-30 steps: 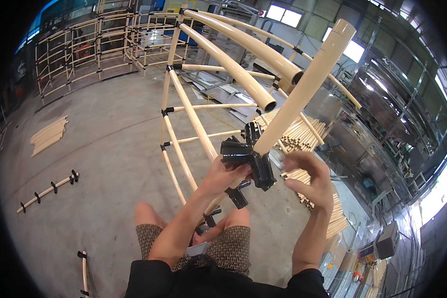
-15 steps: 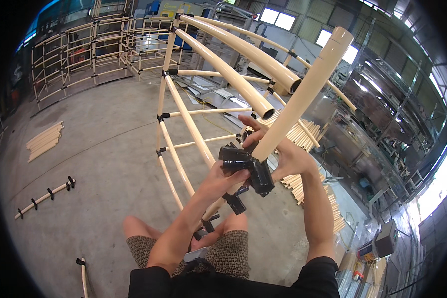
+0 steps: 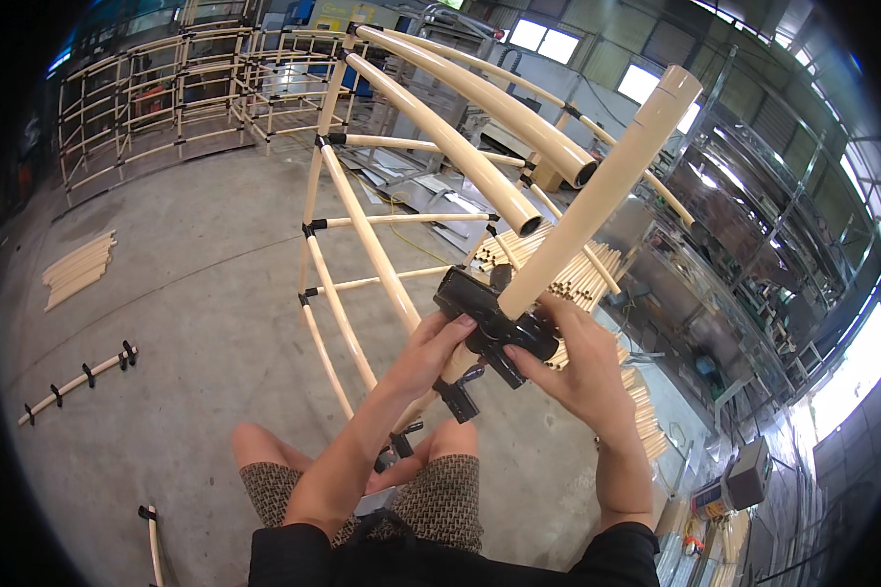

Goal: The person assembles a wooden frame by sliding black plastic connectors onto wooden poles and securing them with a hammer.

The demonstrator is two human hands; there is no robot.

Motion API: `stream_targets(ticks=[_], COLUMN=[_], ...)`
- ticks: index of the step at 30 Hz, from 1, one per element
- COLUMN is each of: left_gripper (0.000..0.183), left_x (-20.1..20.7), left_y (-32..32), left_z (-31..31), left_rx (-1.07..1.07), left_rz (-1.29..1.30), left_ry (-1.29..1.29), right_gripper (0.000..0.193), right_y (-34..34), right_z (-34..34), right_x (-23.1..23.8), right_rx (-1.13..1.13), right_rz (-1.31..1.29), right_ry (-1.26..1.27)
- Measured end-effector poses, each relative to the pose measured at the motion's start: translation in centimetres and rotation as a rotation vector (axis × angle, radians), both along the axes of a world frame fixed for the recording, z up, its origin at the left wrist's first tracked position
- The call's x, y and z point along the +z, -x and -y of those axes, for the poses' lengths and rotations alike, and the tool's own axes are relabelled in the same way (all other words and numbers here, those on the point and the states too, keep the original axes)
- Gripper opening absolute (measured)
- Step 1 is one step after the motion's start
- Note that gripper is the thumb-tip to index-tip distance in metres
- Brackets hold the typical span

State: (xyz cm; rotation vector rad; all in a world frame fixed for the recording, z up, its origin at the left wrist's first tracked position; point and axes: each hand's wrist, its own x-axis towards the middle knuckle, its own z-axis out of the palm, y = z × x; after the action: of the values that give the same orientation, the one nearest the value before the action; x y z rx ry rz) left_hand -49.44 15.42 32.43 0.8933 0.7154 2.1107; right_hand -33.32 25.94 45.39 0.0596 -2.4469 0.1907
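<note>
Glossy black, the multi-way pipe connector [image 3: 472,296] sits between both hands in front of the person, to the right of the cream pipe frame's [image 3: 375,245] long near rail. The left hand [image 3: 426,357] grips its left side, thumb on top; the right hand [image 3: 587,372] curls round its right side, thumb against the near face. One thick cream pipe [image 3: 607,186] rises from it, leaning far and right; how deeply it is seated cannot be told. The connector looks rigid and hard to damage, probably modest in weight but slick. The tall pipe likely makes it top-heavy, so opposite sides of its stubby sleeves seem the best hold.
</note>
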Motion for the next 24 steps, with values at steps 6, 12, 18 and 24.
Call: stream_targets(ticks=[6, 12, 18, 24], left_gripper=[0.046, 0.061, 0.061, 0.059], left_x=[0.4, 2.1, 1.3, 1.6], left_y=[0.1, -0.4, -1.1, -1.7], left_z=[0.5, 1.2, 0.5, 0.4], left_rx=[0.06, 0.037, 0.095, 0.14], left_rz=[-0.121, -0.216, -0.183, -0.159], left_ry=[-0.036, 0.051, -0.021, -0.035], right_gripper=[0.056, 0.059, 0.065, 0.066], right_y=[-0.1, -1.0, -1.9, -2.8], right_z=[0.6, 0.1, -1.5, -1.8], right_x=[0.6, 2.8, 2.6, 1.2], right_rx=[-0.038, 0.049, 0.154, 0.23], right_rz=[0.094, 0.284, 0.273, 0.233], right_ry=[-0.302, -0.345, -0.394, -0.144])
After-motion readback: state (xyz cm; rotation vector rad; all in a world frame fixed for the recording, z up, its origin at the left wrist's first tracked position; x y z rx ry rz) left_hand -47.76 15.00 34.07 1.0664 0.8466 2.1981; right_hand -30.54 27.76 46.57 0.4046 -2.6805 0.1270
